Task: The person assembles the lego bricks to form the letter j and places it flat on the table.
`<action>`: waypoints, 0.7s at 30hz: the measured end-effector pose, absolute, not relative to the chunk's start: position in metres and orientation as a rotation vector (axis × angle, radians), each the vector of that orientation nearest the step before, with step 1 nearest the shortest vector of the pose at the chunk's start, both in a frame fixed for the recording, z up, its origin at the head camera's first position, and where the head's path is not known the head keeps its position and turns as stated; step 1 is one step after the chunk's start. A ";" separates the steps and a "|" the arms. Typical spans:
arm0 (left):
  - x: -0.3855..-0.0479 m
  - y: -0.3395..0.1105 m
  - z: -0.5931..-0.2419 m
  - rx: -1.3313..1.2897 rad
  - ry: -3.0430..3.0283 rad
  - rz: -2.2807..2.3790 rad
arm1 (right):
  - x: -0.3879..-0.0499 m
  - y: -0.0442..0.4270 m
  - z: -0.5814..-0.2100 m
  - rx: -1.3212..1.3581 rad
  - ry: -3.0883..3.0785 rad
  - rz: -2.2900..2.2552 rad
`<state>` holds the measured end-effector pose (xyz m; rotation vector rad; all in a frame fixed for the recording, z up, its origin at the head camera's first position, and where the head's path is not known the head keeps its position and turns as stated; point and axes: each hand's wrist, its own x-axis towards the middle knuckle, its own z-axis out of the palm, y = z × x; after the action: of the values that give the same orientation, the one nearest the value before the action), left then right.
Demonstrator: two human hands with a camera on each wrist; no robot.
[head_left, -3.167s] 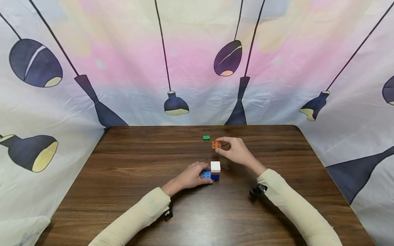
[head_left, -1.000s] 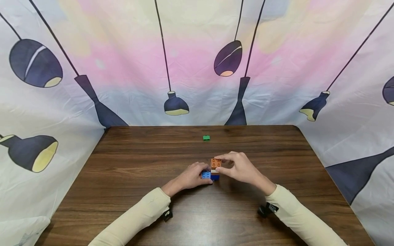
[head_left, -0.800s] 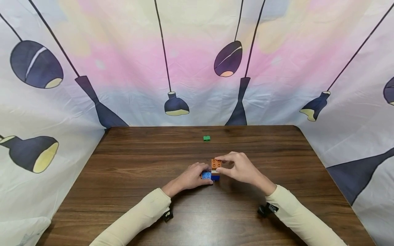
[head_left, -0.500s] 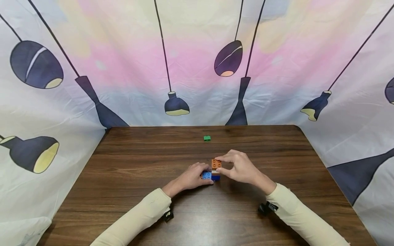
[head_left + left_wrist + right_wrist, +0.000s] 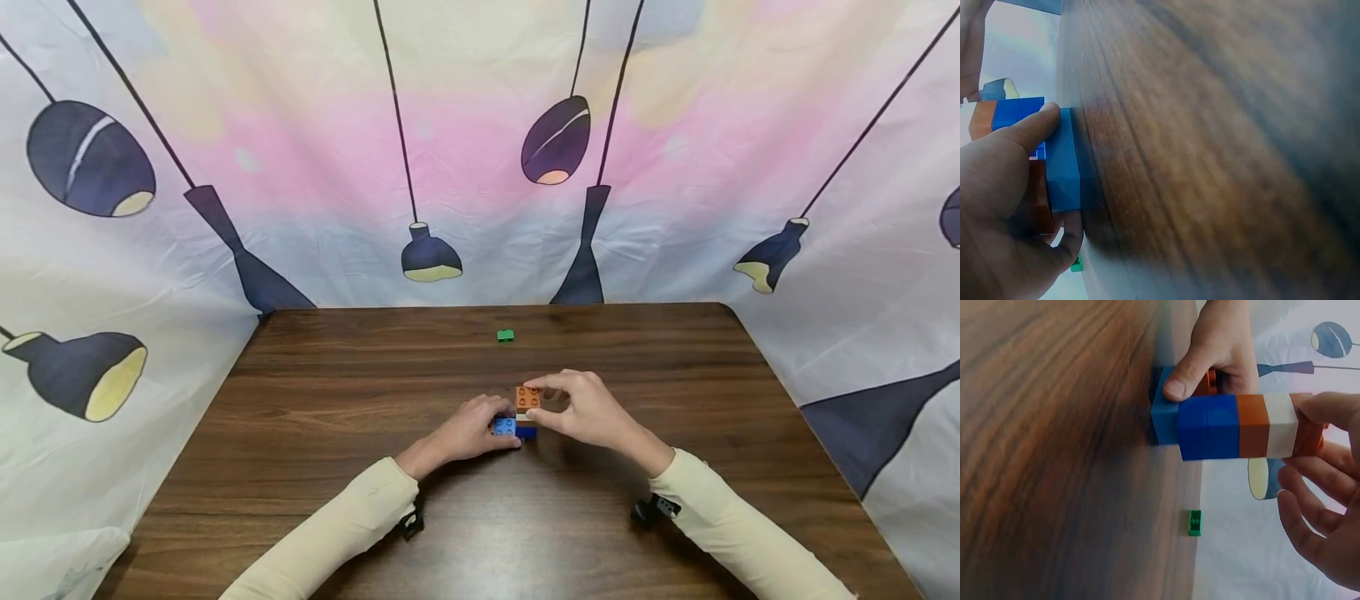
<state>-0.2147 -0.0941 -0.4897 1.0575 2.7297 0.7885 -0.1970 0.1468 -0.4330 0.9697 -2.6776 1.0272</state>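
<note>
At the middle of the table stands a joined build of toy bricks. Its base is a light blue brick (image 5: 1063,162), gripped by my left hand (image 5: 465,429) between thumb and fingers. On the base rises a column of dark blue bricks (image 5: 1207,428), an orange brick (image 5: 1252,426) and a white brick (image 5: 1280,426). The top orange brick (image 5: 527,397) sits on the white one, and my right hand (image 5: 588,414) pinches it between thumb and index finger. Beside the column, a lower orange brick (image 5: 1038,194) is partly hidden by my left hand. A studded light blue top (image 5: 504,427) shows there.
A small green brick (image 5: 505,336) lies apart near the far edge of the brown wooden table (image 5: 337,358). Behind the table hangs a cloth backdrop (image 5: 480,167) printed with lamps. A black wrist camera (image 5: 654,510) sits under the right sleeve.
Earlier my right hand held the orange brick near the green one; it came nearer and set it on the white brick. During the last second both hands stay almost still.
</note>
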 end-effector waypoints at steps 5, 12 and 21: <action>-0.215 -0.094 -0.488 1.030 2.729 0.768 | -0.196 0.147 -0.434 0.953 -2.686 1.144; -0.214 -0.097 -0.485 1.017 2.719 0.795 | -0.197 0.150 -0.436 0.938 -2.685 1.183; -0.204 -0.120 -0.478 0.975 2.777 0.897 | -0.190 0.156 -0.442 0.830 -2.666 1.217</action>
<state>-0.2038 -0.1198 -0.4783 0.9751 2.7768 0.8970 -0.1901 0.1559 -0.4418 0.8304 -2.6657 1.2168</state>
